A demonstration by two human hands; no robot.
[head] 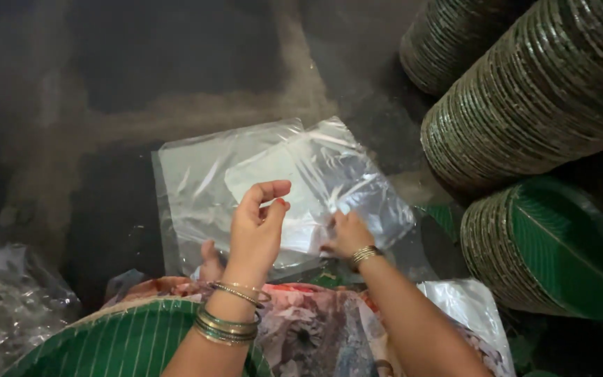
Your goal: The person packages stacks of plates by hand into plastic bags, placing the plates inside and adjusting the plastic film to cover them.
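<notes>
Between both hands — left hand, right hand — clear plastic bag.

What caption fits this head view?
Left hand and right hand pull open a clear plastic bag beside stacked green plates.

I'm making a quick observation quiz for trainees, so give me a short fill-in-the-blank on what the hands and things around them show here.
1. Both hands, the left hand and the right hand, grip a clear ____ bag.
2. The stacks of plates lying on their sides at the right are coloured ____.
3. Each wrist wears metal ____.
4. The striped green plate lies under the ____ forearm.

Missing words: plastic; green; bangles; left
</notes>
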